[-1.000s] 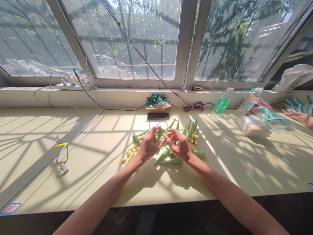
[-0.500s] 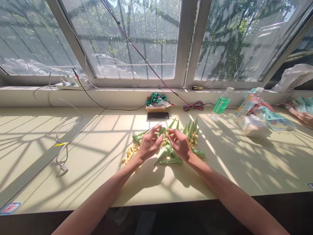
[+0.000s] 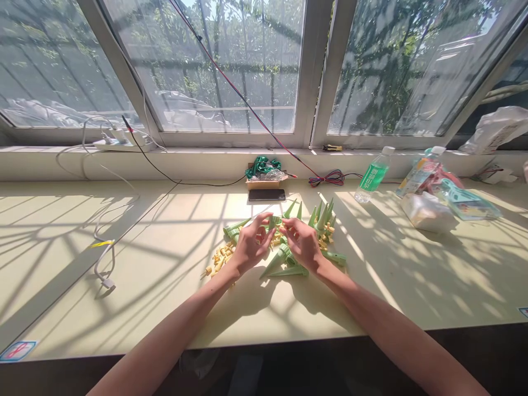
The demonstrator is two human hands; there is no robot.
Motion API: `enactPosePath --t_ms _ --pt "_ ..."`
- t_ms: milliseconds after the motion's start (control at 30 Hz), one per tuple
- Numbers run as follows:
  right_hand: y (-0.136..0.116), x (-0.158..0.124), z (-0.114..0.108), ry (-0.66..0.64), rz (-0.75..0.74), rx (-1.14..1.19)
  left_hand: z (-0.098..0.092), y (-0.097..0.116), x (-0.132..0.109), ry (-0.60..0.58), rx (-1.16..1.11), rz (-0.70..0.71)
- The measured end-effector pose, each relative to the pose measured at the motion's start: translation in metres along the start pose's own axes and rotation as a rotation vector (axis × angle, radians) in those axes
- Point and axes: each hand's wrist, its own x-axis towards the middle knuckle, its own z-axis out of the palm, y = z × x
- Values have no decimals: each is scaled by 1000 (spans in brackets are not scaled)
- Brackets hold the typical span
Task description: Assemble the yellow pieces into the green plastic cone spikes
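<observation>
My left hand is closed on a small green piece, held between thumb and fingers above the pile. Close beside it on the right, my right hand is pinched, its fingertips near the green piece; whatever they grip is too small to make out. Green cones lie below and between the hands, and more green cones stand to the right among yellow bits. Small yellow pieces are heaped left of my left wrist.
Behind the hands lie a black phone and a small box with green material. A bottle, a tissue pack and plastic packages stand right. A white cable lies left.
At the far right, another person's hand with pale green items has moved mostly out of view. My hands have barely moved.
</observation>
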Motion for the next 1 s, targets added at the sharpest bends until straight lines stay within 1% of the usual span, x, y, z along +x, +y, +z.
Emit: enactPosePath --t_ms 133,267,633,900,1000 --pt "-1 1 0 10 -11 -10 0 -1 0 8 38 38" --pt "-2 0 0 14 -4 -19 0 -1 0 0 62 39" --pt "-4 -2 -1 -71 87 -36 1 1 0 17 111 62" --pt "-5 -1 -2 -111 81 -59 2 0 0 23 116 102" --pt "-7 -1 -2 -95 79 -52 2 0 0 23 102 103"
